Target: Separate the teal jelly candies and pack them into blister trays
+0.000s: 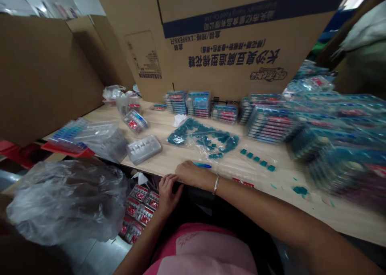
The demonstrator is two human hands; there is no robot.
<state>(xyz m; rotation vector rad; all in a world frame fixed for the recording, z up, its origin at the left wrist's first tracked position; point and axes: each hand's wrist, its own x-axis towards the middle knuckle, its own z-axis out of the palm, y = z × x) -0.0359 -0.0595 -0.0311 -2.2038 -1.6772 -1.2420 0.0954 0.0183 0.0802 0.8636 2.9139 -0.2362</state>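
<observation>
My right hand (191, 173) lies at the table's front edge, its fingers closed together and pointing left. Whatever they may hold is hidden. Just left of it, my left hand (169, 191) meets its fingertips; the fingers are loosely bent and the thumb stands apart, with nothing visible between them. A blue pen (202, 165) lies right behind my right hand. Beyond it is a clear plastic bag (211, 140) with dark teal pieces in and around it. A short row of teal pieces (256, 159) lies to the right. A clear plastic tray (144, 149) sits behind my left hand.
Stacks of clear packs (269, 124) line the back and right of the table (169, 162). A large carton (223, 37) stands behind them. More trays (104, 140) and a red tray (68, 149) sit left. A plastic bag (69, 202) and red packs (140, 208) are below.
</observation>
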